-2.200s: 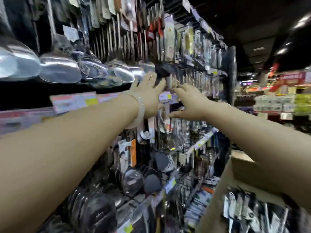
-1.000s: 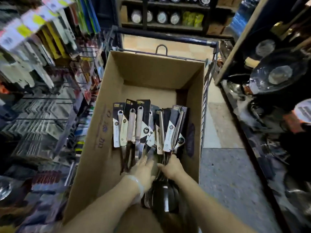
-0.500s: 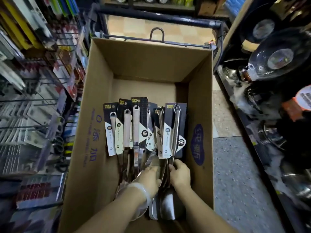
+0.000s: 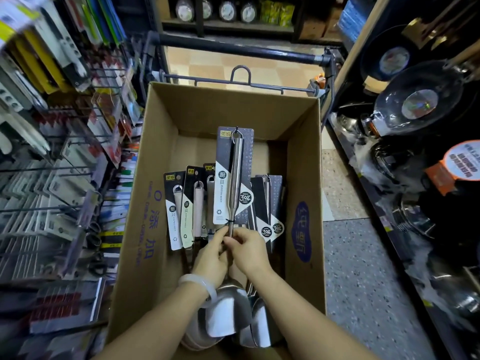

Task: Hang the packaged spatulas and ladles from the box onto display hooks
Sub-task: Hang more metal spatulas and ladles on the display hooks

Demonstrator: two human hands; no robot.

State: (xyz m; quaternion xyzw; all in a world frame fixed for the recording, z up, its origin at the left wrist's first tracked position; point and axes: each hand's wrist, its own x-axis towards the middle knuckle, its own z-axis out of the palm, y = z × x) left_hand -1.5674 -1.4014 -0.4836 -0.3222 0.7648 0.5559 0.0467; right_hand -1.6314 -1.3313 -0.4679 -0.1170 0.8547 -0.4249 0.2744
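An open cardboard box [image 4: 158, 183] sits in a cart below me. Several packaged utensils [image 4: 188, 206] on black and white cards lie inside it. Raised above them is one steel packaged spatula [image 4: 235, 178] on a dark card. My left hand [image 4: 211, 255] and my right hand [image 4: 246, 250] both pinch its thin shaft just below the card. Its shiny blade [image 4: 226, 310] hangs near my left wrist.
Display hooks [image 4: 52, 141] full of carded kitchen tools fill the rack on the left. Pans and woks [image 4: 418, 102] crowd the shelves on the right. The cart's dark handle bar [image 4: 239, 51] crosses beyond the box. Speckled floor [image 4: 363, 268] lies between cart and right shelves.
I turned from the upper hooks down to the box. Both hands reached in among the utensils, closed on one spatula and lifted it above the others.
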